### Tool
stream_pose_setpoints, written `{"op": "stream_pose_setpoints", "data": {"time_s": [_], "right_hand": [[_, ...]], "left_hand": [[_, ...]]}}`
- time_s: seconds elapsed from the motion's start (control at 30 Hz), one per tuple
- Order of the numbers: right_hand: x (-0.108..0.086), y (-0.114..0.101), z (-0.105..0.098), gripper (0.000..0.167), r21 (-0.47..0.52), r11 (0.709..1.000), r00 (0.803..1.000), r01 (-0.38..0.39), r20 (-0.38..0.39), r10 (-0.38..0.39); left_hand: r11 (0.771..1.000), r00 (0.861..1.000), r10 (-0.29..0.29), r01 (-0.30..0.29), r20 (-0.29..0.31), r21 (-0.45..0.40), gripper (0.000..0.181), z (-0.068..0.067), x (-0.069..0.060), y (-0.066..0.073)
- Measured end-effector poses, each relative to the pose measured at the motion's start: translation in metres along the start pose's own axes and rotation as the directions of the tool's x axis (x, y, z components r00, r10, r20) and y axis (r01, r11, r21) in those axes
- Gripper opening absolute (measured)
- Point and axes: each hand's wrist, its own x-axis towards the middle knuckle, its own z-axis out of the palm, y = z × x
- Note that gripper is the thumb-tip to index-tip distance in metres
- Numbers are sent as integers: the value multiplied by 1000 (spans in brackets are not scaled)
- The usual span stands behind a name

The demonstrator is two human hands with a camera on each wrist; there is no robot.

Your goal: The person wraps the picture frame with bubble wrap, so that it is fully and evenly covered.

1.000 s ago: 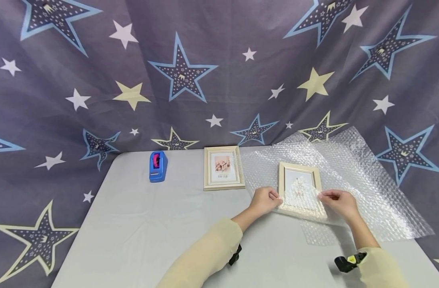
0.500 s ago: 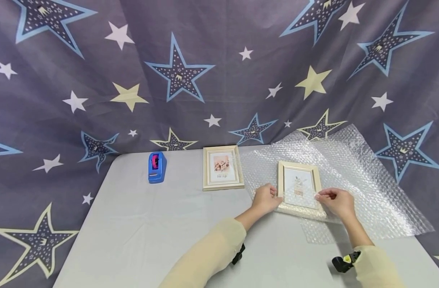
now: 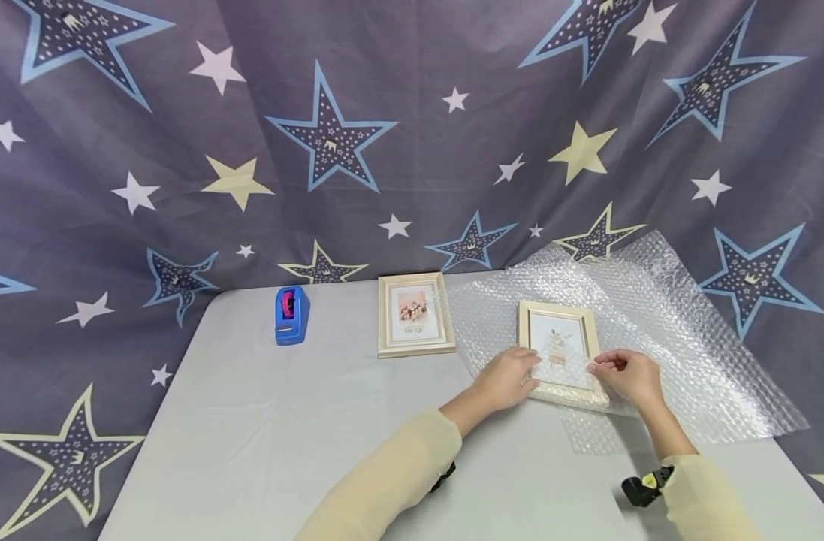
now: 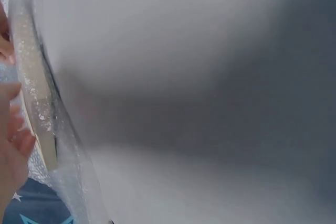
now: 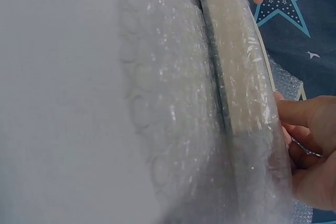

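A cream picture frame (image 3: 556, 308) lies on a sheet of bubble wrap (image 3: 682, 376) at the right of the table, its picture of a plant facing up. A flap of the wrap is folded over the frame's near edge. My left hand (image 3: 506, 378) rests at the frame's lower left corner, fingers extended over the flap and side. At the right side, my right hand (image 3: 631, 376) pinches the flap between thumb and fingers. In the right wrist view, the wrap (image 5: 168, 93) covers the frame's near side (image 5: 236, 56).
A second cream picture frame (image 3: 382, 319) with a flower picture lies at the back middle. Left of it stands a blue tape dispenser (image 3: 292, 327) with pink tape. A star-patterned curtain (image 3: 412, 188) hangs behind the white table (image 3: 249, 451).
My left hand has released its pinch on the flap and spread its fingers over the frame's left corner. The right hand keeps its pinch. The flap lies lower against the frame.
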Motion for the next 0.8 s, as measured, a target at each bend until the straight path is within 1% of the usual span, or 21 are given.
{"op": "stream_pose_setpoints", "data": {"time_s": [0.07, 0.1, 0.17, 0.3, 0.33, 0.4, 0.53, 0.67, 0.8], "right_hand": [[1, 1, 0, 29, 10, 1000, 1000, 5, 3, -5], [1, 1, 0, 28, 24, 1000, 1000, -1, -6, 1], [3, 2, -1, 28, 32, 999, 1000, 2, 1, -3], [5, 1, -5, 27, 2, 1000, 999, 1, 45, -1], [6, 0, -7, 28, -16, 1000, 997, 14, 74, -12], [9, -2, -10, 29, -34, 999, 994, 25, 110, -21], [18, -7, -17, 29, -54, 998, 986, 42, 162, -33], [30, -14, -27, 29, -84, 994, 982, 68, 182, -52], [46, -26, -37, 30, -112, 987, 977, 113, 192, -90]], "left_hand": [[997, 996, 75, -76, 42, 24, 38, -1, -2, -1], [994, 993, 103, -105, 59, 32, 38, -1, -2, -2], [989, 986, 140, -144, 87, 43, 38, -1, -4, -4], [977, 977, 192, -200, 94, 80, 38, 2, -6, -8], [975, 976, 198, -205, 92, 82, 38, 3, -7, -9], [973, 975, 206, -213, 83, 92, 37, 6, -8, -10], [974, 977, 202, -208, 64, 91, 36, 10, -9, -11], [976, 980, 192, -197, 56, 96, 36, 11, -8, -10], [974, 981, 183, -190, 67, 119, 36, 10, -8, -9]]}}
